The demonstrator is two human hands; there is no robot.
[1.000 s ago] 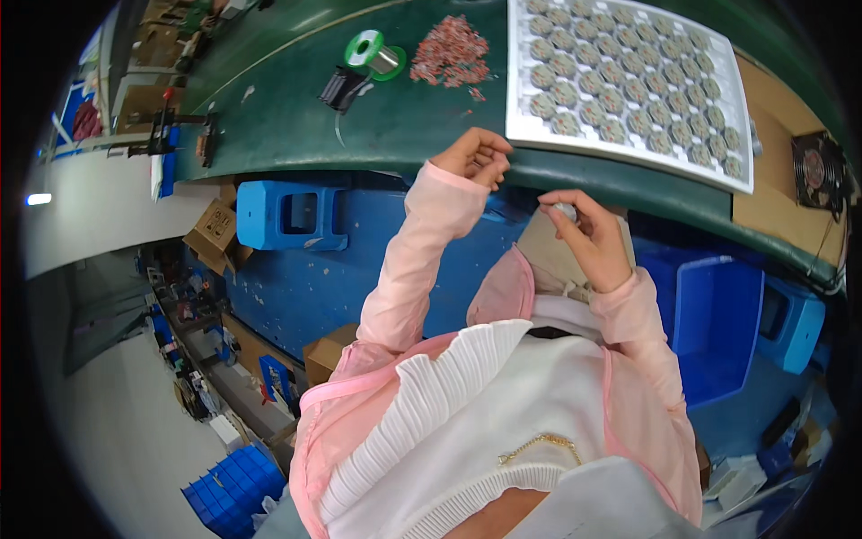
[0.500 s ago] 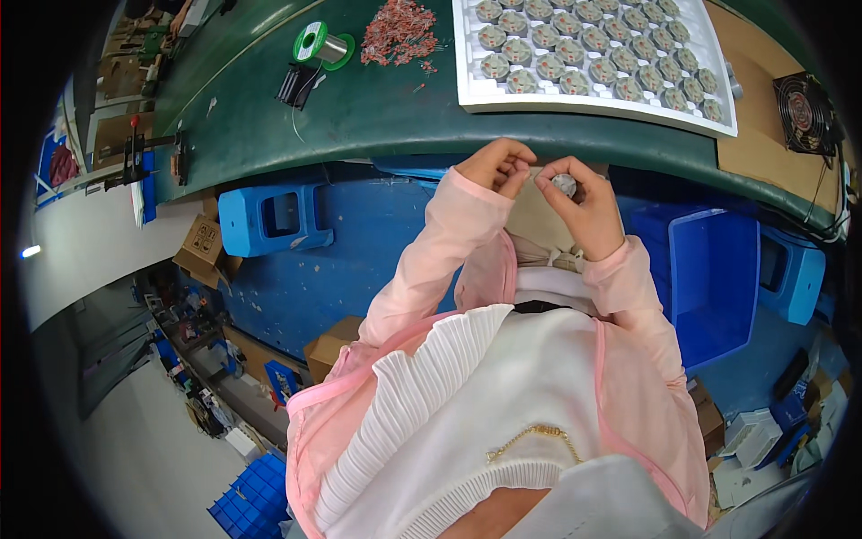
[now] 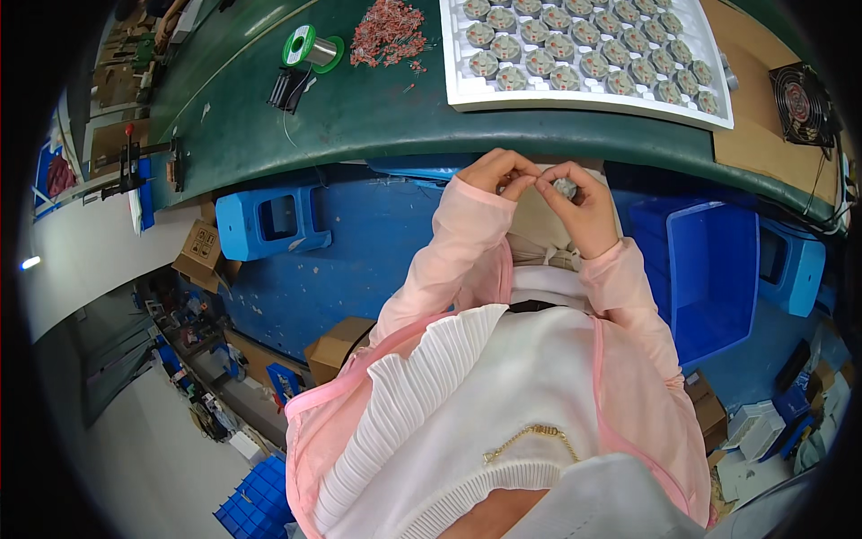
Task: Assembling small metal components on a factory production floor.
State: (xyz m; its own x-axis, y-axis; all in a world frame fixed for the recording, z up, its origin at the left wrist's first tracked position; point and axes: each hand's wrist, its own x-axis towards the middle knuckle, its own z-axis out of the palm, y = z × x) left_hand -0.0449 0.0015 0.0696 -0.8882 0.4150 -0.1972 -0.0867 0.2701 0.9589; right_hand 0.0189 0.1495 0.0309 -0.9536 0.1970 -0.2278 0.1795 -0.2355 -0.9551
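Note:
My right hand [image 3: 582,208] is curled around a small round grey part [image 3: 565,187], mostly covered by the fingers. It looks like the round grey parts [image 3: 540,61] with reddish marks that sit in rows in the white foam tray [image 3: 593,102]. My left hand [image 3: 499,171] is closed in a pinch, its thumb and fingertips meeting my right fingertips. Whatever lies between those left fingers is too small to make out. Both hands are held just in front of the green table's [image 3: 377,126] near edge, above my lap.
A heap of small red-bodied components with wire leads [image 3: 388,34] lies on the table beside a solder wire spool [image 3: 312,49] and a black holder [image 3: 289,88]. A fan [image 3: 802,103] stands far right. Below are a blue bin [image 3: 714,278] and a blue stool [image 3: 235,225].
My left hand has come right, and its fingertips now meet those of my right hand. The round grey part stays in my right hand. The view has shifted slightly.

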